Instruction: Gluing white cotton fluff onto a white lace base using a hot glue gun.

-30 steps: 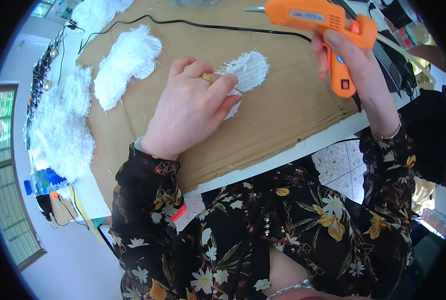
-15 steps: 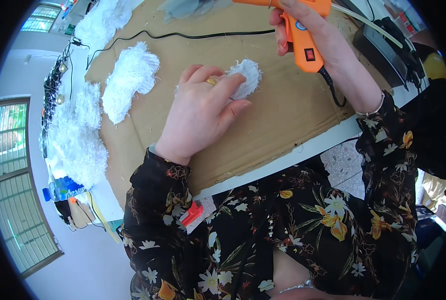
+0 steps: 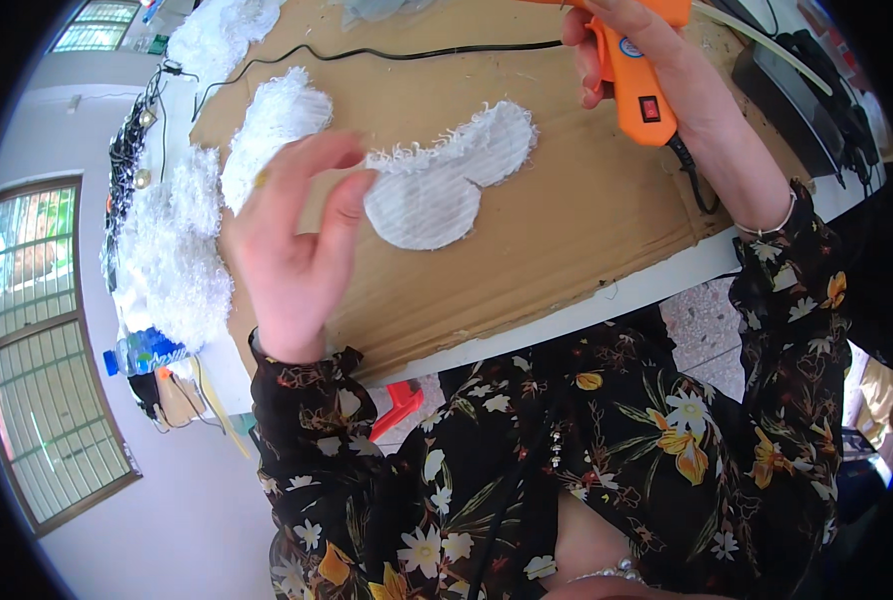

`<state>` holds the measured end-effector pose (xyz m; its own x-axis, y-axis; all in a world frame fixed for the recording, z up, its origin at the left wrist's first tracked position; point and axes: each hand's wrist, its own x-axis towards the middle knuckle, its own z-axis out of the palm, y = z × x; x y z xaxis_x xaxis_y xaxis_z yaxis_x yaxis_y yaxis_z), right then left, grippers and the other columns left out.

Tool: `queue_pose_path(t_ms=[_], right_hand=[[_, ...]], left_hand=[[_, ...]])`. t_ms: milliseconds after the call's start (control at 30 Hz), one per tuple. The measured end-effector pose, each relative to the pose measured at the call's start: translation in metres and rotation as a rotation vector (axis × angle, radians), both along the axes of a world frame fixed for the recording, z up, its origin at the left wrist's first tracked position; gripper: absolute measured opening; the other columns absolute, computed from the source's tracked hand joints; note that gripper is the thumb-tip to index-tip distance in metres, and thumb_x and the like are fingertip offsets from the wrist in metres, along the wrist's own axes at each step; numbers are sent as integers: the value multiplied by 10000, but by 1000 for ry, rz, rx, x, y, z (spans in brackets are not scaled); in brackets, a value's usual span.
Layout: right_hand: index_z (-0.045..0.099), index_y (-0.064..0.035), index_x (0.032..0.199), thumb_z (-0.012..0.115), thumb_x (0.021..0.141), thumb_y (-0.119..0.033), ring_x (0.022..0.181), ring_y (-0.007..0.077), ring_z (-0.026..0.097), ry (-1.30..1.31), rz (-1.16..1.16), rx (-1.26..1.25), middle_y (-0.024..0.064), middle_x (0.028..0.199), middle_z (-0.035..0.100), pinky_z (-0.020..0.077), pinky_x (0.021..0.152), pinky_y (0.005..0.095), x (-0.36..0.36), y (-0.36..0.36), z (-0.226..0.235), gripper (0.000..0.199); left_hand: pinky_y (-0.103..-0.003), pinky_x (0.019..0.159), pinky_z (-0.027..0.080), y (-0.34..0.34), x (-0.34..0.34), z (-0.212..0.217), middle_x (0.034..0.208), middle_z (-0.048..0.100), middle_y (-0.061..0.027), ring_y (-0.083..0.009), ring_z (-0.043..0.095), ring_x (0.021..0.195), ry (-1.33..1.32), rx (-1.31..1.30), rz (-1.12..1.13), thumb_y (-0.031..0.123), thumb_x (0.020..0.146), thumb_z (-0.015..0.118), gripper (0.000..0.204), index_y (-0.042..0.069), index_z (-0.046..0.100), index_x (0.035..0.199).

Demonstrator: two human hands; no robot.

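Note:
My right hand (image 3: pixel 657 60) is wrapped round an orange hot glue gun (image 3: pixel 639 95) with a red switch and a black cord at its handle. A white cloud-like piece with rounded lobes (image 3: pixel 429 205) lies flat on the cardboard, its far edge lined with shaggy white fringe. Just left of that piece hovers my left hand (image 3: pixel 302 220), thumb and fingers apart, nothing held; its fingertips are smeared by motion. Partly behind those fingers lies a second fluffy white piece (image 3: pixel 285 110).
Brown cardboard (image 3: pixel 547 230) covers the white table. Heaps of shaggy white yarn (image 3: pixel 172 255) line its left edge near a blue-labelled bottle (image 3: pixel 147 352). A black cord (image 3: pixel 397 55) crosses the far side. A dark box (image 3: pixel 782 115) stands at the right.
My left hand has lifted off the white piece and moved left, uncovering its whole shape. The glue gun stays in my right hand, slightly farther right in the picture, as the view has shifted a little.

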<state>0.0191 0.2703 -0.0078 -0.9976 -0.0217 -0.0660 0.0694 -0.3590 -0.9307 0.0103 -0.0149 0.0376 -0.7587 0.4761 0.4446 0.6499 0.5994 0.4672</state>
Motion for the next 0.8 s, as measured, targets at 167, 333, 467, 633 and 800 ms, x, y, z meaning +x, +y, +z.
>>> queue_pose_path(t_ms=[167,333,467,633,800], right_hand=[[607,-32,904,565,936,-437,581,151,612,-7,-31,51,54,698,604,525,559,263,7,-2,11,409],[604,-30,915,556,939,-427,571,153,618,4,-48,59,62,698,614,545,566,273,5,-8,5,401],[575,-28,918,522,953,-406,565,144,589,104,43,64,50,656,580,510,563,267,-11,4,-14,383],[532,-22,924,477,970,-393,553,145,566,208,160,28,53,631,543,487,554,280,-10,9,-17,378],[563,13,978,554,924,-358,617,170,608,268,294,336,67,749,591,506,580,298,4,-20,2,375]], left_hand=[[-485,941,484,-51,6,15,768,633,-95,-197,605,753,364,272,184,-12,874,567,78,-8,584,799],[-446,818,522,-108,27,37,521,357,-29,-126,378,545,521,647,445,-62,809,427,319,80,343,536],[-358,777,513,-97,41,23,694,583,-99,-179,566,669,521,561,501,-115,803,513,139,23,506,789],[-310,909,452,-91,28,-19,1025,649,-107,-219,613,1004,20,354,202,-87,765,594,315,-20,606,1073],[-305,883,456,-78,-8,-40,1093,662,-100,-214,605,1002,-129,69,109,0,802,609,350,29,614,1151]])
